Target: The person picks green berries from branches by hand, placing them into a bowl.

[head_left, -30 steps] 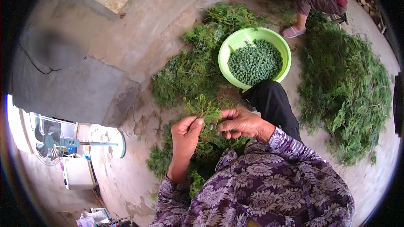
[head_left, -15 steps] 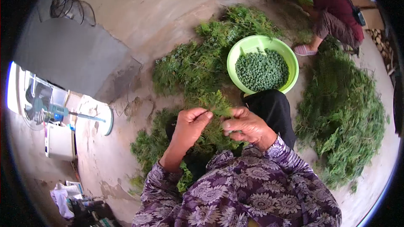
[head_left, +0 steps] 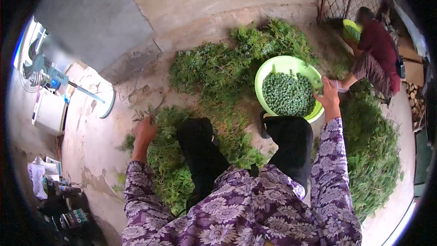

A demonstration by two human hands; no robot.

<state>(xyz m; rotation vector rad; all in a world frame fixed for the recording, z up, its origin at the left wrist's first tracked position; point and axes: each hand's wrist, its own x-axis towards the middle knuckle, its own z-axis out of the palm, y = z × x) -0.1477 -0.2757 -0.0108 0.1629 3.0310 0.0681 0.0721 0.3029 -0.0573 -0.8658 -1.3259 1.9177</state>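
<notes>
My left hand is out to the left with its fingers curled in, low over the edge of a heap of green evergreen sprigs. It is slightly blurred, and I cannot tell what is in its fingers. On the right, my right hand is at the near right rim of a light green plastic basin, thumb and fingers apart. Many small round blue-green berries lie in the basin. More cut sprigs are piled behind and left of it.
Another large heap of sprigs lies on the floor at right. Beyond it, a person in a maroon top sits low beside a second green basin. A standing fan and a white box are at left. Split firewood is stacked far right.
My hands were together over my lap holding a sprig. They have parted: the left swung out left to the heap, the right reached to the basin. The camera view has shifted too.
</notes>
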